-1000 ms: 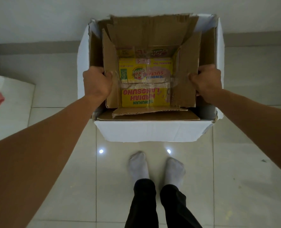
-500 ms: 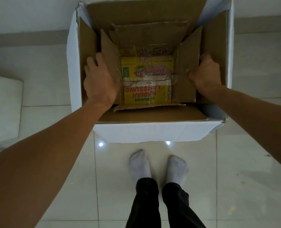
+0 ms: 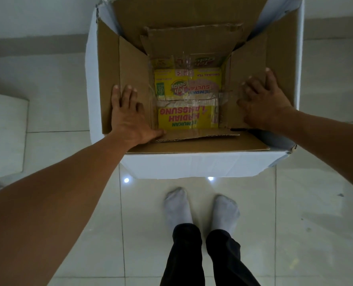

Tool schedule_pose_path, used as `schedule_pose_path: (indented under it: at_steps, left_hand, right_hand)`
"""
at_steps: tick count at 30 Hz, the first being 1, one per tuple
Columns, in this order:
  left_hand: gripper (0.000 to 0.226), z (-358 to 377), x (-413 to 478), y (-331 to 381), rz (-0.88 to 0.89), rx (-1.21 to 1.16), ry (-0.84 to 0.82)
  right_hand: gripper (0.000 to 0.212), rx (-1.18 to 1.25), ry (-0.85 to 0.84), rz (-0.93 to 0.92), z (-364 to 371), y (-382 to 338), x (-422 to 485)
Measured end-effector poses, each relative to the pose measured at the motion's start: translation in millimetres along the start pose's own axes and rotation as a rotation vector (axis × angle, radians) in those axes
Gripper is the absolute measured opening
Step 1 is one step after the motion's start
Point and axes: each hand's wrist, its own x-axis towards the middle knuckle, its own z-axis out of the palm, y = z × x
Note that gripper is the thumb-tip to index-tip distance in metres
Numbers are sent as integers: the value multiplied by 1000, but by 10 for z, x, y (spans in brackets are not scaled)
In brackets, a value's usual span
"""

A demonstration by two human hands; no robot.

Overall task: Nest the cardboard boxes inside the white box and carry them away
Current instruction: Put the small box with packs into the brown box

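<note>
The white box (image 3: 194,164) stood open-topped on the tiled floor (image 3: 295,223), directly ahead of the person's 2 socked feet (image 3: 202,209). Its brown interior walls were exposed. A brown cardboard box (image 3: 134,79) sat nested inside it, flaps up and splayed against the outer walls. At the bottom of that inner box lay a yellow printed tea carton (image 3: 188,100), its 2 flaps closed, with clear tape over the seam and the lettering upside down to the camera.

The left hand (image 3: 130,116) lay flat, palm down, on the left flap of the cardboard box, fingers (image 3: 122,93) extended and together, thumb at the near inner corner. Its grip was wide and held nothing.

The right hand (image 3: 264,104) lay against the right flap, fingers spread and slightly bent, pressing on the board without closing around it. Its grip was likewise wide.

A white flat object (image 3: 4,137) lay on the floor at the left edge, well apart from the white box. 2 light reflections showed on the tiles just below the near wall of the box.
</note>
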Motion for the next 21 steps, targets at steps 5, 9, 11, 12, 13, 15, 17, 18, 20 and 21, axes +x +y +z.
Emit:
schedule_pose_path:
  at_steps: [5,9,11,12,13,15,17,18,20,21]
  left_hand:
    - [117,-67,-15,11,-15,1,-43]
    - [112,-181,-79,49,-4,-55,23]
    - [112,-220,-95,107,-16,-147,52]
    - [116,-238,-99,147,-26,-196,47]
    - [122,-257,-106,188,-37,-232,26]
    - [136,-266,-125,259,-55,-267,-40]
    - [145,-230,-120,276,-78,-270,-91]
    - [148,-225,-124,283,-84,-274,-121]
    - [153,-235,-120,315,-96,-282,-171]
    - [154,-225,-122,312,-102,-276,-186]
  right_hand:
    - [56,-18,-84,8,-48,17,46]
    - [46,100,-2,-17,-272,93,106]
    - [34,339,106,-33,-441,186,214]
    - [32,527,138,-37,-533,226,294]
    - [32,719,149,-44,-640,254,384]
    - [33,926,147,-77,-839,323,602]
    - [34,977,153,-90,-1007,386,824]
    - [35,997,167,-70,-1053,429,900]
    - [35,1058,223,12,-1078,541,1008]
    - [36,1075,243,40,-1069,570,1056]
